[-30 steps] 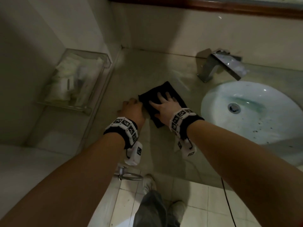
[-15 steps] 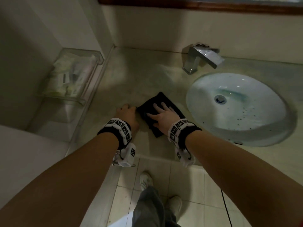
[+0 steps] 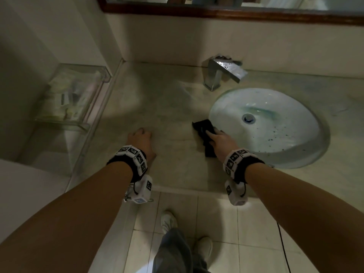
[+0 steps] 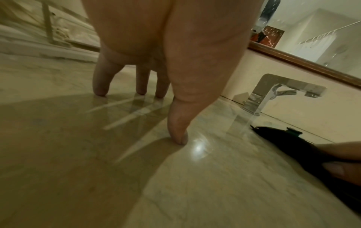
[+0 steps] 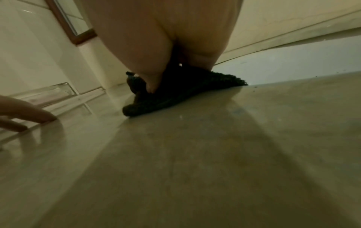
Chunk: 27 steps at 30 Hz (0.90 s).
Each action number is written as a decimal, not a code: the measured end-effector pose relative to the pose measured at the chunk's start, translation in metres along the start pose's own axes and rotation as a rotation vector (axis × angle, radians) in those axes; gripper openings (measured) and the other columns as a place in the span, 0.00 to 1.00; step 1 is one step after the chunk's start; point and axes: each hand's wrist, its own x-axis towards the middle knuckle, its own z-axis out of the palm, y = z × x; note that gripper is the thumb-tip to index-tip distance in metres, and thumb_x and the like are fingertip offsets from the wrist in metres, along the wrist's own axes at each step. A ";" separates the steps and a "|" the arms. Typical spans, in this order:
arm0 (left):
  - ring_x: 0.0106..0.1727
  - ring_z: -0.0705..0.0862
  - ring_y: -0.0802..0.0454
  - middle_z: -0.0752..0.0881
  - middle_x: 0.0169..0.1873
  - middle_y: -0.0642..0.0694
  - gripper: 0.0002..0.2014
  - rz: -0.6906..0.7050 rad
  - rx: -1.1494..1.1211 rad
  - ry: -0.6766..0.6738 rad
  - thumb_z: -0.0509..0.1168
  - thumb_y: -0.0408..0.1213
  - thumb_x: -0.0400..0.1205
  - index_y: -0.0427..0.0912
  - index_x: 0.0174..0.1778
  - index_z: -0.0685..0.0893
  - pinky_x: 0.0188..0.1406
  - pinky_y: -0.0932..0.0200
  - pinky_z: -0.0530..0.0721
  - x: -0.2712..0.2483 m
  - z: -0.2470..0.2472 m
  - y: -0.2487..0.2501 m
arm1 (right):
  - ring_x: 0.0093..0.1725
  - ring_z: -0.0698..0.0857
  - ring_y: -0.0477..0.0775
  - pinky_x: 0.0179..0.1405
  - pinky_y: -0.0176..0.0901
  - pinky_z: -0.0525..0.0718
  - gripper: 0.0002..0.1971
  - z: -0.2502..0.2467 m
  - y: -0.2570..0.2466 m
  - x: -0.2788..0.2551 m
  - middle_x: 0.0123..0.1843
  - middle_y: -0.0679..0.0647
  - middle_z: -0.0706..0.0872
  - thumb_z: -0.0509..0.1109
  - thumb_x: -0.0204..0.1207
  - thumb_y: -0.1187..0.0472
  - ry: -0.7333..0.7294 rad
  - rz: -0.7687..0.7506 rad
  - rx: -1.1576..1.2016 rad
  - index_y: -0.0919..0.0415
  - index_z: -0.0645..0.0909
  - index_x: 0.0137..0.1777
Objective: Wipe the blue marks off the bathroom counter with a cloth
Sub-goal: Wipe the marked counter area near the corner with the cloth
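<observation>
A dark cloth (image 3: 202, 127) lies bunched on the pale marble counter (image 3: 173, 107), right at the left rim of the sink (image 3: 222, 107). My right hand (image 3: 214, 134) sits on top of it, and the thumb and fingers pinch its folds (image 5: 175, 98). In the left wrist view the cloth (image 4: 293, 141) shows at the right edge with that thumb curled under it. My left hand (image 3: 141, 134) is well to the left, propped on its fingertips (image 4: 100, 91) on bare counter and holding nothing. A faint bluish smudge (image 5: 235, 110) shows on the counter near the cloth.
A chrome faucet (image 3: 222, 73) stands behind the oval basin, which has a blue stain (image 3: 264, 112) and dark specks. A clear tray (image 3: 72, 95) of toiletries sits at the far left by the wall. A mirror frame (image 3: 236, 14) runs above. My shoes (image 3: 169, 221) are on the tiled floor.
My right hand has slid the cloth rightward from beside my left hand to the sink rim, and the cloth has gone from flat to bunched. The left hand stays planted.
</observation>
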 end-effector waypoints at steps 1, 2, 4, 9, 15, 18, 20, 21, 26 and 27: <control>0.72 0.70 0.31 0.68 0.77 0.41 0.40 -0.003 -0.008 0.009 0.77 0.50 0.67 0.46 0.75 0.71 0.71 0.45 0.72 -0.001 0.000 0.000 | 0.82 0.62 0.63 0.80 0.50 0.63 0.24 0.001 0.000 0.000 0.86 0.56 0.60 0.56 0.88 0.60 0.007 -0.002 0.014 0.51 0.64 0.83; 0.71 0.70 0.31 0.68 0.76 0.41 0.40 0.001 -0.016 0.017 0.77 0.50 0.67 0.46 0.75 0.71 0.69 0.45 0.73 0.000 0.001 -0.001 | 0.83 0.60 0.63 0.81 0.51 0.61 0.24 0.002 -0.002 0.000 0.86 0.56 0.59 0.56 0.88 0.60 0.008 -0.005 0.021 0.50 0.64 0.83; 0.70 0.71 0.32 0.69 0.76 0.41 0.40 0.008 -0.009 0.014 0.77 0.51 0.66 0.46 0.74 0.71 0.69 0.44 0.75 0.000 0.001 -0.001 | 0.85 0.54 0.63 0.82 0.54 0.59 0.23 0.007 -0.008 0.000 0.87 0.55 0.55 0.55 0.88 0.57 0.002 -0.028 0.001 0.46 0.64 0.83; 0.72 0.69 0.34 0.67 0.77 0.42 0.41 0.012 -0.010 0.011 0.77 0.53 0.67 0.47 0.75 0.70 0.68 0.39 0.77 0.000 0.001 -0.002 | 0.86 0.50 0.59 0.81 0.55 0.64 0.24 0.011 -0.037 -0.004 0.87 0.48 0.55 0.55 0.89 0.53 -0.050 -0.197 -0.143 0.42 0.61 0.83; 0.67 0.72 0.35 0.72 0.71 0.43 0.30 0.025 -0.036 0.020 0.71 0.52 0.70 0.49 0.67 0.73 0.62 0.39 0.79 0.003 0.000 -0.007 | 0.86 0.45 0.61 0.83 0.58 0.54 0.26 0.021 -0.088 0.000 0.88 0.47 0.50 0.54 0.88 0.48 -0.165 -0.360 -0.262 0.42 0.55 0.85; 0.65 0.73 0.34 0.74 0.68 0.43 0.27 0.039 -0.048 -0.004 0.66 0.54 0.72 0.50 0.66 0.75 0.63 0.40 0.78 0.008 -0.003 -0.011 | 0.86 0.38 0.61 0.84 0.59 0.45 0.31 0.026 -0.097 0.001 0.88 0.47 0.40 0.53 0.87 0.43 -0.204 -0.351 -0.327 0.40 0.45 0.86; 0.65 0.74 0.34 0.75 0.67 0.43 0.24 0.034 -0.054 -0.017 0.63 0.53 0.74 0.51 0.66 0.76 0.64 0.40 0.77 0.012 -0.005 -0.013 | 0.85 0.35 0.61 0.84 0.62 0.41 0.32 0.025 -0.101 0.003 0.87 0.47 0.35 0.52 0.86 0.41 -0.226 -0.345 -0.366 0.39 0.40 0.85; 0.64 0.75 0.34 0.76 0.67 0.43 0.22 0.029 -0.052 -0.018 0.61 0.52 0.76 0.52 0.66 0.77 0.65 0.39 0.77 0.015 -0.007 -0.014 | 0.85 0.34 0.61 0.83 0.64 0.40 0.33 0.024 -0.103 0.007 0.87 0.46 0.34 0.51 0.86 0.40 -0.236 -0.337 -0.373 0.38 0.39 0.85; 0.62 0.76 0.35 0.76 0.66 0.43 0.18 0.016 -0.063 0.020 0.64 0.44 0.79 0.50 0.65 0.79 0.63 0.39 0.78 0.031 -0.014 -0.022 | 0.84 0.31 0.60 0.82 0.67 0.37 0.33 0.020 -0.116 0.031 0.86 0.46 0.31 0.50 0.85 0.37 -0.249 -0.276 -0.331 0.36 0.37 0.84; 0.63 0.76 0.35 0.75 0.66 0.43 0.18 0.004 -0.066 0.033 0.64 0.45 0.78 0.50 0.66 0.79 0.62 0.39 0.79 0.034 -0.015 -0.023 | 0.84 0.31 0.60 0.82 0.67 0.37 0.33 0.019 -0.118 0.038 0.86 0.46 0.31 0.49 0.85 0.37 -0.249 -0.262 -0.327 0.36 0.37 0.84</control>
